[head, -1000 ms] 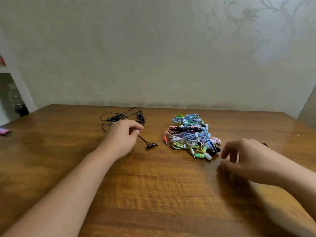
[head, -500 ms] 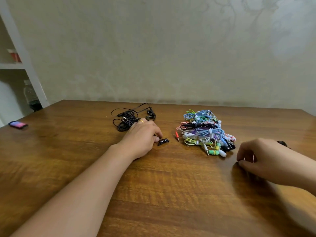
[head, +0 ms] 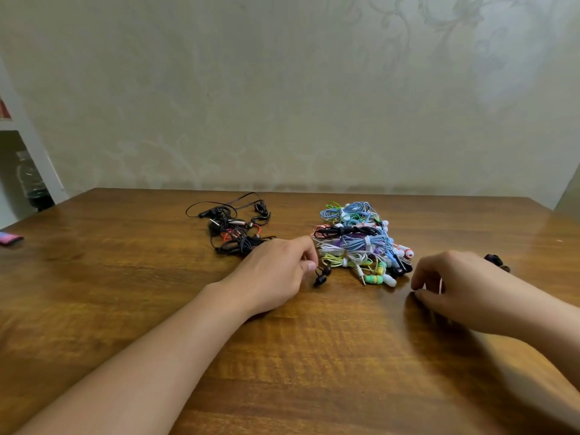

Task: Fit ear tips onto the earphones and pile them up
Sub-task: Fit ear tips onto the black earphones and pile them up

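In the head view, a pair of black earbuds (head: 321,275) is pinched at the cord between the thumb and curled fingers of the left hand (head: 276,271); the buds hang just past the fingertips, at or just above the table (head: 282,372). Whether tips are fitted on them cannot be told at this size. The right hand (head: 452,284) is held low over the wood with its fingers curled under and fingertips at the surface; a small thing may be pinched there, but this cannot be told.

Between the two hands, just beyond the fingertips of both, lies a pile of coloured, bundled earphones (head: 361,246), its near edge almost touching the held buds. Each bundle appears tied, and many of the buds showing look capped, so this is judged to be the finished pile. Beyond the left hand, close to its knuckles, a loose tangle of dark earphones (head: 233,229) is spread, judged to be the stock not yet done. From the sizes of the two heaps, much of the work seems done, with several sets left.

Past the right hand, on its outer side, small dark pieces (head: 496,262) are seen, possibly spare ear tips; too little shows to be sure. Far out beyond the left forearm, a pink object (head: 9,238) lies at the table edge, and a white shelf with a bottle (head: 33,183) stands off the table.

Little stands in the way. The trailing cord could be caught in the tangle or the coloured pile when the set is lifted.
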